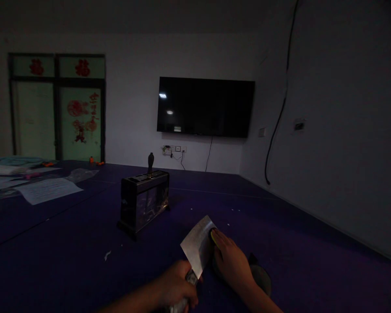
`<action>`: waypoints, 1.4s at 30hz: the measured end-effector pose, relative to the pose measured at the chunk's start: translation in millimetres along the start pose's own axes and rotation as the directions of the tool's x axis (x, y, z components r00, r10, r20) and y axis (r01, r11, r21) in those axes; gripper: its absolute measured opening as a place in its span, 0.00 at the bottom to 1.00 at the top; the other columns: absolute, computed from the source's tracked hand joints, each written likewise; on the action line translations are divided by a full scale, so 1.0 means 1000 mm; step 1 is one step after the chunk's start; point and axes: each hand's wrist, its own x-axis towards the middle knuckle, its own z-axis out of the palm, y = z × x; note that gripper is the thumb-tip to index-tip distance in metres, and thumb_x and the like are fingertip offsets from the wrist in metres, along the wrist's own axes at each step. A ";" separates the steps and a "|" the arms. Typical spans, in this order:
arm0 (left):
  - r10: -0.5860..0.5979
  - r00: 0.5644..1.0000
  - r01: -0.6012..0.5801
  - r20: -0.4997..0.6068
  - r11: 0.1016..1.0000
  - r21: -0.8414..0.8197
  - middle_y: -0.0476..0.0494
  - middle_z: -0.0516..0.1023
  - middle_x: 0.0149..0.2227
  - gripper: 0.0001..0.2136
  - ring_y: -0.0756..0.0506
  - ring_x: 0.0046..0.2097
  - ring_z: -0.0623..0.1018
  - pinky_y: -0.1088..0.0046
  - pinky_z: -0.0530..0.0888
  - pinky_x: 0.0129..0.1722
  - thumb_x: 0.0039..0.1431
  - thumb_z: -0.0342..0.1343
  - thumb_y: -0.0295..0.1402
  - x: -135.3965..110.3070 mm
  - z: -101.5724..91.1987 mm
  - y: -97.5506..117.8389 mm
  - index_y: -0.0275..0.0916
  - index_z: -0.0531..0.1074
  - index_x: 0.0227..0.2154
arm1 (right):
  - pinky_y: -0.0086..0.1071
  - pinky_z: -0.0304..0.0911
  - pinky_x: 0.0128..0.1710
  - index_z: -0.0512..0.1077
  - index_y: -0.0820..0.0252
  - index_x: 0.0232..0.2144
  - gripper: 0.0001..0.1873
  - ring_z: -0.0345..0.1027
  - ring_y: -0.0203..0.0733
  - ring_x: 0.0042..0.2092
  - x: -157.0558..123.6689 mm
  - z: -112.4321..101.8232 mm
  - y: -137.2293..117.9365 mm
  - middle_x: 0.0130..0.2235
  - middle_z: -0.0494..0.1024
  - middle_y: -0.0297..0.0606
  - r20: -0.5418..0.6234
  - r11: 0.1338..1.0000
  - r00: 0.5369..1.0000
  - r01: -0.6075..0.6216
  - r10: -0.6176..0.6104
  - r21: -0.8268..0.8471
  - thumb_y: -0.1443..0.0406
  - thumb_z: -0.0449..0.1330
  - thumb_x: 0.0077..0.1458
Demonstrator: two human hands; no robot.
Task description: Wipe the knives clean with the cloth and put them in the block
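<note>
My left hand (179, 284) is wrapped round the handle of a cleaver (198, 245), whose broad, pale blade is raised and tilted upward. Against the right side of that blade, my right hand (233, 261) presses a dark pad with a yellow edge (212, 237); the fingers cover most of it. Behind and below the right wrist shows part of a dark, rounded object (261, 278), too dim to name. Farther forward and left stands a black knife holder (146, 202) with clear sides, and one dark handle (150, 163) sticks up from its top.
Purple matting (78, 243) covers the surface, with small white scraps (107, 255) on it. Printed paper (48, 190) and plastic wrap (81, 174) lie at the left. A television (205, 106) hangs on the far wall, and a black cable (276, 126) runs down the right wall.
</note>
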 end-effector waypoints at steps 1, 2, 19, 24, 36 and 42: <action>0.007 1.000 -0.007 0.002 1.000 -0.006 0.55 0.67 0.14 0.22 0.53 0.13 0.65 0.81 0.61 0.11 0.30 0.54 0.18 0.000 0.000 0.000 0.34 0.63 0.35 | 0.32 0.53 0.50 0.60 0.65 0.53 0.26 0.57 0.42 0.53 0.000 0.000 0.000 0.54 0.63 0.41 0.001 1.000 1.000 0.000 0.000 -0.002 0.72 0.45 0.50; 0.011 1.000 -0.011 0.004 1.000 -0.012 0.55 0.67 0.14 0.22 0.53 0.13 0.64 0.81 0.61 0.11 0.31 0.54 0.18 -0.001 0.000 0.000 0.35 0.63 0.35 | 0.32 0.53 0.50 0.60 0.65 0.53 0.26 0.58 0.42 0.53 0.000 0.000 0.000 0.54 0.63 0.41 0.000 1.000 1.000 -0.003 0.003 -0.004 0.72 0.45 0.50; -0.040 0.999 0.040 -0.003 0.998 0.042 0.57 0.67 0.14 0.23 0.54 0.12 0.64 0.82 0.61 0.11 0.31 0.50 0.16 -0.009 0.005 0.014 0.34 0.62 0.37 | 0.32 0.52 0.51 0.61 0.62 0.52 0.27 0.57 0.42 0.53 0.000 -0.002 0.000 0.54 0.63 0.40 -0.018 0.999 1.000 -0.018 0.019 0.037 0.73 0.46 0.47; -0.057 0.998 0.059 -0.031 0.997 0.049 0.57 0.66 0.13 0.23 0.53 0.12 0.64 0.82 0.61 0.11 0.30 0.51 0.16 -0.007 0.005 0.012 0.34 0.63 0.36 | 0.31 0.53 0.51 0.61 0.62 0.52 0.28 0.57 0.40 0.53 0.000 -0.004 -0.001 0.54 0.63 0.38 0.012 1.000 1.000 -0.007 0.007 -0.013 0.74 0.45 0.47; -0.022 0.999 0.023 -0.031 0.999 0.025 0.57 0.66 0.14 0.22 0.54 0.13 0.64 0.82 0.61 0.12 0.30 0.51 0.17 -0.007 0.006 0.009 0.35 0.62 0.35 | 0.31 0.54 0.50 0.62 0.61 0.52 0.30 0.59 0.40 0.52 -0.001 -0.006 -0.001 0.53 0.64 0.37 -0.006 0.997 0.999 0.034 -0.033 0.065 0.76 0.45 0.44; -0.020 1.000 0.020 0.002 0.999 0.028 0.56 0.66 0.14 0.19 0.54 0.13 0.63 0.82 0.60 0.12 0.30 0.51 0.17 -0.014 0.005 0.015 0.35 0.64 0.32 | 0.32 0.52 0.51 0.61 0.60 0.52 0.30 0.57 0.41 0.53 -0.001 -0.003 0.000 0.54 0.63 0.37 -0.026 0.998 0.999 -0.017 0.018 0.056 0.75 0.46 0.45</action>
